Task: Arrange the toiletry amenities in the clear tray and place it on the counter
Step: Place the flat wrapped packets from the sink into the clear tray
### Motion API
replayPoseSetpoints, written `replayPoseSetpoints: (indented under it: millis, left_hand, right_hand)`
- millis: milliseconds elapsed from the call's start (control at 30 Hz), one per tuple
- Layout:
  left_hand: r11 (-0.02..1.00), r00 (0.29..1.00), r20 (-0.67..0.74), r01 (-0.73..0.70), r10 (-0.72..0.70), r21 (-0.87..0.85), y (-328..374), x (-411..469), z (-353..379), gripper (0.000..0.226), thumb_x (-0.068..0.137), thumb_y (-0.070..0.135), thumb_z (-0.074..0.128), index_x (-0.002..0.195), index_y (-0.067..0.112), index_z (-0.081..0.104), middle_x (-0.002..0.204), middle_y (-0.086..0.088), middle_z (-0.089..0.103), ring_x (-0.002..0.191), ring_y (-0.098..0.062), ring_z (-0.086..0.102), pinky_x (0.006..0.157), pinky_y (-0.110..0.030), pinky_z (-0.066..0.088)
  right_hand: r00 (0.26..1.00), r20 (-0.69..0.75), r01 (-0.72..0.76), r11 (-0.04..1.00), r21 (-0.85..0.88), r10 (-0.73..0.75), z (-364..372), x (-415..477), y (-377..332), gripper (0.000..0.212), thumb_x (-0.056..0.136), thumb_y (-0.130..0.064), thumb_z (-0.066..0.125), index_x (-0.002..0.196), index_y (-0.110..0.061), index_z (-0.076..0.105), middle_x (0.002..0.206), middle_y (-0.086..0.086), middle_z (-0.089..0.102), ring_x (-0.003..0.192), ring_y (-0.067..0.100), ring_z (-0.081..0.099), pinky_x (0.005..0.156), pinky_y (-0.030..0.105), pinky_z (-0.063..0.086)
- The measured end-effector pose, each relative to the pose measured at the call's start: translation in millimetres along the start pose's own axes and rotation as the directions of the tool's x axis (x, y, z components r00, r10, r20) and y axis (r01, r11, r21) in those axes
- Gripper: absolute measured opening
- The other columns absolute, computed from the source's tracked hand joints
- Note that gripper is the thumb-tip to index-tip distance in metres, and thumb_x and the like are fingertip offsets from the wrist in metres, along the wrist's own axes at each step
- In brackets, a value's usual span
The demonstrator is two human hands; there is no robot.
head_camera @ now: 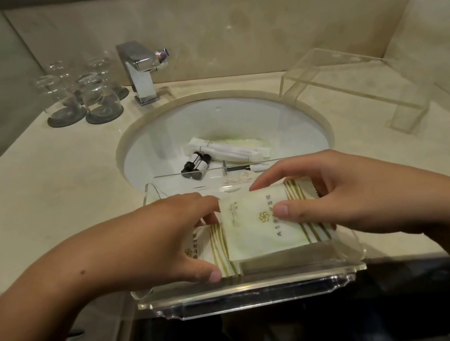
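Beige stone counter (53,195) with round white basin (240,121) at centre. Chrome faucet (139,70) upper centre. Upturned glasses (80,94) on dark coasters, upper left. Beige tiled walls (229,21); dim, warm light.

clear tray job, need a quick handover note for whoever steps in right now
Left hand: pressing down the lower striped packet in the clear tray.
Right hand: pinching the upper packet, laid over the first.
Tray sits at the counter's front edge, partly over the sink.
Left: small bottles, long white sachets and razor lie in the basin; load them, then place the tray.
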State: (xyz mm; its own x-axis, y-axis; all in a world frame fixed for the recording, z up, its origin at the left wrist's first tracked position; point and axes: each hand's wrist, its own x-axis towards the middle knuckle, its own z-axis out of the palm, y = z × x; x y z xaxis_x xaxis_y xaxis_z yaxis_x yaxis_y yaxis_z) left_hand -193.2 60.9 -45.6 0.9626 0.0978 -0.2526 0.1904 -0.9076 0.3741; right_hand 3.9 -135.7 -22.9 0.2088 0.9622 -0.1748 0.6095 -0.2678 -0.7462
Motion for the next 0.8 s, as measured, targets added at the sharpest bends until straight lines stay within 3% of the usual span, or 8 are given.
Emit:
replayPoseSetpoints:
  millis: [33,67,133,200,367,600,800]
  left_hand:
    - [1.000,1.000,-0.016,0.001,-0.001,-0.017,0.0,-0.1,1.2,0.068,0.067,0.075,0.070,0.124,0.064,0.035,0.119,0.039,0.049,0.112,0.014,0.048,0.093,-0.017,0.044]
    - [0.999,1.000,-0.027,0.004,-0.005,-0.032,0.0,-0.4,2.2,0.080,0.067,0.074,0.071,0.135,0.063,0.030,0.122,0.037,0.049,0.115,0.012,0.049,0.096,-0.018,0.045]
    - [0.999,0.999,-0.030,0.018,-0.019,-0.043,1.2,-1.4,2.0,0.093,0.067,0.073,0.073,0.141,0.067,0.016,0.123,0.038,0.048,0.118,0.013,0.048,0.099,-0.016,0.044]
    - [0.999,1.000,-0.021,0.018,-0.019,-0.043,1.9,-2.0,0.5,0.093,0.068,0.074,0.073,0.138,0.071,0.012,0.124,0.039,0.047,0.119,0.014,0.047,0.098,-0.015,0.044]
    - [1.000,1.000,-0.015,-0.001,0.001,0.001,-0.9,-1.7,1.2,0.084,0.068,0.076,0.068,0.141,0.061,0.027,0.128,0.037,0.046,0.121,0.015,0.043,0.103,-0.019,0.043]
    - [1.000,1.000,-0.018,-0.011,0.012,0.024,1.7,1.6,-1.9,0.079,0.069,0.082,0.060,0.139,0.061,0.030,0.128,0.039,0.045,0.121,0.015,0.042,0.104,-0.019,0.042]
    - [0.999,1.000,-0.009,-0.021,0.021,0.037,0.5,4.1,3.3,0.076,0.067,0.082,0.060,0.136,0.059,0.035,0.125,0.037,0.048,0.115,0.014,0.047,0.099,-0.020,0.046]
  right_hand:
    - [1.000,0.005,-0.016,0.999,0.029,0.016,-0.1,0.5,-0.9,0.027,0.090,-0.047,0.068,0.117,-0.048,0.066,0.109,-0.023,0.071,0.089,0.017,0.072,0.080,0.044,0.058]
    - [1.000,0.013,-0.026,0.999,0.026,0.025,1.4,1.8,-1.0,0.028,0.090,-0.049,0.067,0.118,-0.048,0.066,0.112,-0.020,0.071,0.093,0.017,0.072,0.082,0.046,0.058]
    - [0.999,0.018,-0.034,0.996,-0.085,0.036,8.8,5.4,2.3,0.033,0.087,-0.057,0.065,0.119,-0.052,0.062,0.115,-0.026,0.066,0.101,-0.002,0.064,0.087,0.031,0.051]
    - [0.998,-0.010,-0.059,0.975,-0.213,0.058,18.4,8.0,4.5,0.035,0.085,-0.061,0.062,0.119,-0.053,0.060,0.112,-0.028,0.062,0.101,-0.009,0.057,0.087,0.022,0.044]
    - [0.994,-0.077,-0.105,0.902,-0.419,0.080,33.6,5.1,0.4,0.039,0.087,-0.062,0.059,0.124,-0.048,0.057,0.114,-0.023,0.053,0.103,-0.006,0.047,0.087,0.019,0.038]
    - [0.997,0.024,-0.052,0.884,-0.464,0.071,30.1,2.0,-3.3,0.065,0.083,-0.072,0.056,0.143,-0.051,0.041,0.133,-0.028,0.043,0.128,-0.005,0.037,0.107,0.024,0.038]
    - [0.996,0.052,-0.042,0.889,-0.456,0.074,39.4,3.2,-4.6,0.067,0.083,-0.069,0.060,0.144,-0.050,0.040,0.128,-0.022,0.041,0.126,-0.001,0.038,0.106,0.030,0.041]
